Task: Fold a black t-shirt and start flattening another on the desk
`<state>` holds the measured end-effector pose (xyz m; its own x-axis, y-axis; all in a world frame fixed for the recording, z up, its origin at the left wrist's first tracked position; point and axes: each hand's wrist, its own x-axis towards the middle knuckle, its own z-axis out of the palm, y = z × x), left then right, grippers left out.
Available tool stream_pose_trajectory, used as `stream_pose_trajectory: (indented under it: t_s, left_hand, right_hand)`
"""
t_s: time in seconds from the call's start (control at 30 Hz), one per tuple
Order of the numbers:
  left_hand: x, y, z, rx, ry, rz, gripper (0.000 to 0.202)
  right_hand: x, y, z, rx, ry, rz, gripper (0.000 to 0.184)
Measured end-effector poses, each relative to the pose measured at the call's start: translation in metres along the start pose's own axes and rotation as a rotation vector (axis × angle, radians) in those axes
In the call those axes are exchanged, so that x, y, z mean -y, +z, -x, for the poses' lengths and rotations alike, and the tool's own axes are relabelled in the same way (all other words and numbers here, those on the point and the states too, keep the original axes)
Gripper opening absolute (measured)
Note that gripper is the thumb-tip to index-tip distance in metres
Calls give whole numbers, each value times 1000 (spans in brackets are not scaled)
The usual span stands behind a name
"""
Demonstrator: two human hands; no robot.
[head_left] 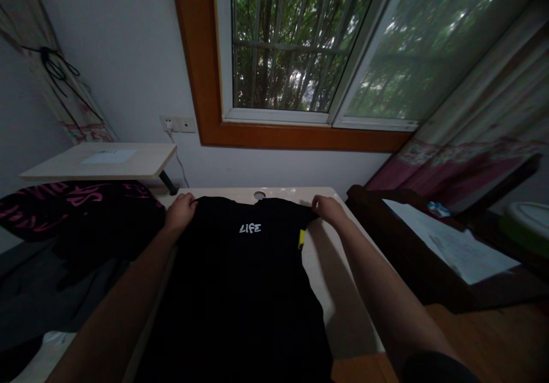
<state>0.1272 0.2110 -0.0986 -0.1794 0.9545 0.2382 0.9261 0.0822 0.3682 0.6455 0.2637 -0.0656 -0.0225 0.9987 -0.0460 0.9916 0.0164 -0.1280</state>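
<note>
A black T-shirt (244, 291) with small white lettering near its neckline is spread over a pale table (343, 314). My left hand (181, 211) is closed on the shirt's left sleeve end, close to the table's far edge. At the other sleeve, my right hand (328, 208) pinches the fabric between thumb and fingers. The cloth stretches between both hands. A yellow tag (301, 239) shows at the shirt's right side, below the sleeve. The shirt's lower part runs out of view at the bottom.
Dark clothes with pink print (86, 200) lie at the left, beside a small raised shelf (98, 163) bearing a paper. At the right, a dark brown piece of furniture (429, 268) holds a white sheet (450, 240). A window (291, 46) is ahead.
</note>
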Motion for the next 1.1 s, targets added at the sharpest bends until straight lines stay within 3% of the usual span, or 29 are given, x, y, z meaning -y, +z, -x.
stream_pose_trajectory:
  t_s: [0.17,0.37,0.43,0.5,0.6,0.67,0.77,0.87,0.97,1.1]
  left_hand:
    - [-8,3,-18,-104,-48,56,19]
    - [-37,13,7,-215,82,112,30]
    - [-52,15,25,-219,212,119,27]
    - [-68,16,48,-212,432,105,23]
    - [-83,19,85,-60,687,43,19]
    - [-84,20,107,4,735,18,18]
    - [-72,21,132,37,631,-41,23]
    - [-49,15,148,19,441,-150,31]
    - [-22,4,157,-3,283,-246,35]
    - [8,-4,159,7,149,-251,43]
  right_hand:
    - [1,-9,3,-148,21,105,19]
    - [42,4,29,-313,-107,172,21]
    - [66,10,43,-299,-234,109,18]
    - [91,17,61,-214,-390,-4,16]
    - [119,31,93,-29,-628,-153,13]
    - [129,40,115,42,-728,-206,14]
    - [125,51,141,17,-704,-217,16]
    - [104,56,156,-128,-519,-165,13]
    - [76,60,162,-274,-292,-110,21]
    - [54,65,164,-260,-110,-109,36]
